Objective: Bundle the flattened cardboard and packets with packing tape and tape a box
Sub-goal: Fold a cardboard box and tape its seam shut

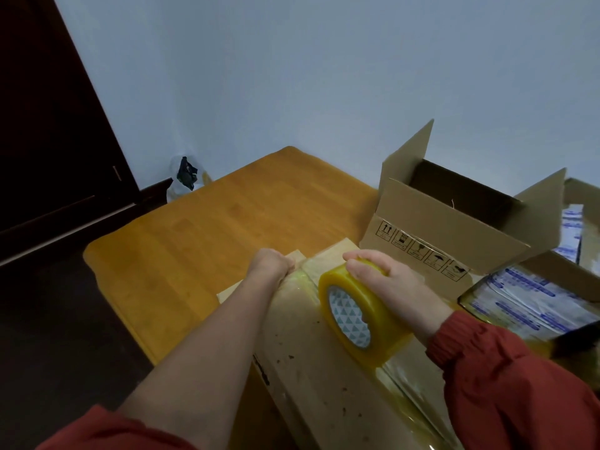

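A stack of flattened brown cardboard lies on the wooden table, running from the near edge toward the middle. My right hand grips a large yellow roll of packing tape standing on the stack. A clear strip of tape runs along the cardboard behind the roll. My left hand holds the far end of the stack with its fingers curled over the edge. An open brown box stands to the right with its flaps up.
White and blue printed packets lie at the right, some inside a second carton. A dark door and a plastic bag on the floor are at the left. A pale wall rises behind the table.
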